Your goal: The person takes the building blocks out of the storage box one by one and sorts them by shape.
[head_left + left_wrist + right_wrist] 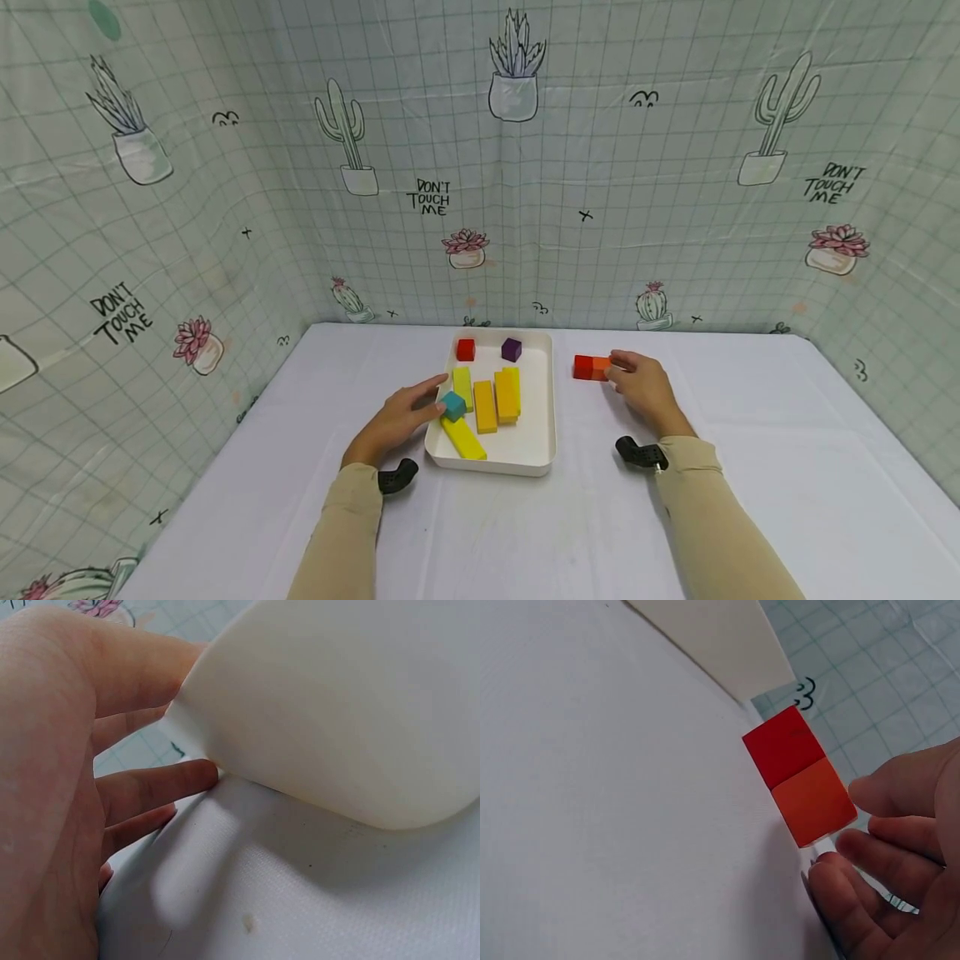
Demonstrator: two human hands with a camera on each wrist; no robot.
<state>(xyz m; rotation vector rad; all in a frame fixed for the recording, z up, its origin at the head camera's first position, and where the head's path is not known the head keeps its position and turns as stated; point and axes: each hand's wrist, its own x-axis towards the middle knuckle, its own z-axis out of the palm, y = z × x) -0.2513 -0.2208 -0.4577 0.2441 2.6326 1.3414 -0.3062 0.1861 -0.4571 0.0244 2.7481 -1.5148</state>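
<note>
In the head view, my left hand (396,421) is at the left side of a white tray (525,446), its thumb tip right by a teal cube (453,406). In the left wrist view, fingertips (201,774) lie against the tray's outer wall (322,727). To the right of the tray, my right hand (643,387) pinches an orange cube (815,801) at its right end. A red cube (784,746) sits flush against the orange one's left face, making a short row on the table.
Inside the tray are another red cube (466,350), a purple cube (512,349) and several yellow blocks (485,407), two of them side by side. A white cloth covers the table (495,533). Patterned fabric (570,167) hangs behind and at the sides.
</note>
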